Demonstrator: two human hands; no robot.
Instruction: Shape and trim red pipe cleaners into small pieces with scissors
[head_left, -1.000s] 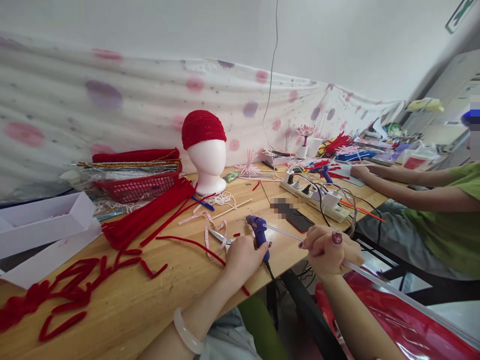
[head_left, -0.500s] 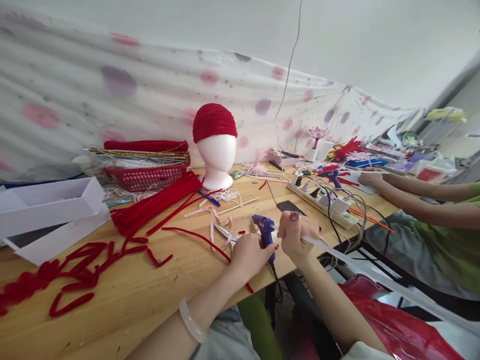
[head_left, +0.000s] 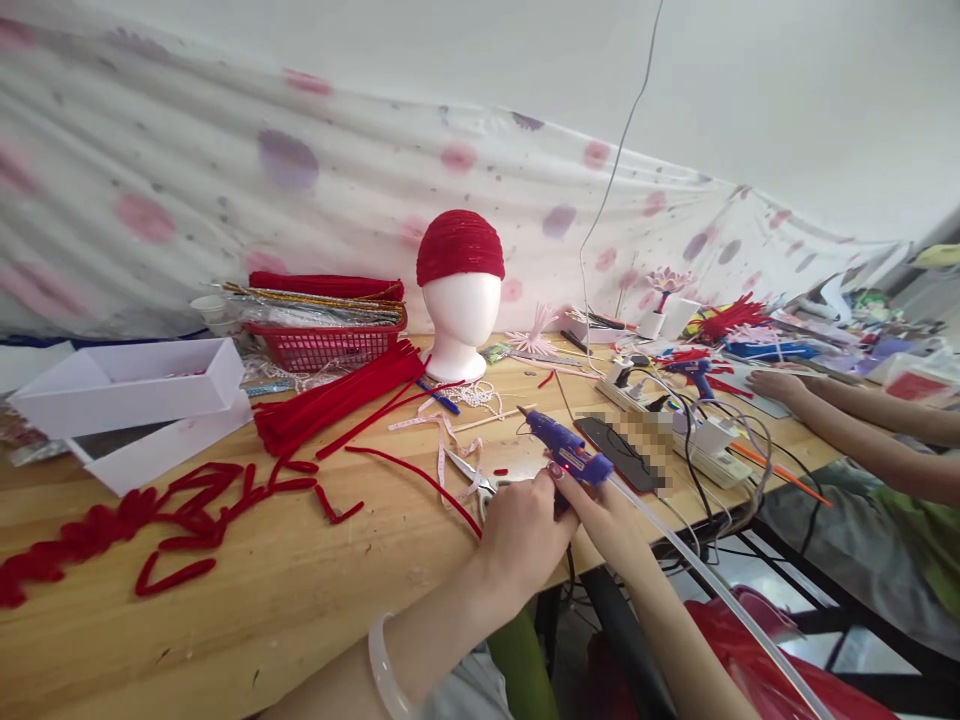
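Observation:
A blue hot glue gun (head_left: 564, 446) is held up over the table's front part, nozzle pointing to the far left. My left hand (head_left: 525, 540), above a pale bracelet, is closed around its handle. My right hand (head_left: 604, 520) grips the handle from the other side, thumb below the gun's body; the handle itself is mostly hidden. A long translucent glue stick (head_left: 705, 568) runs out of the gun's back end toward the lower right. Scissors (head_left: 480, 475) and a pink measuring tape (head_left: 444, 450) lie just left of the gun, near a red fuzzy stem (head_left: 409, 470).
A white mannequin head (head_left: 459, 310) wears a red wrapped cap (head_left: 460, 246). Red stems (head_left: 337, 400) lie before a red basket (head_left: 330, 348). White boxes (head_left: 127, 390) stand left. A phone (head_left: 619, 450) and a power strip (head_left: 705, 450) lie right, near another person's arms (head_left: 847, 405).
My right hand has moved from the glue stick behind the gun onto its handle. The glue gun has risen and turned sideways. The view has swung slightly left.

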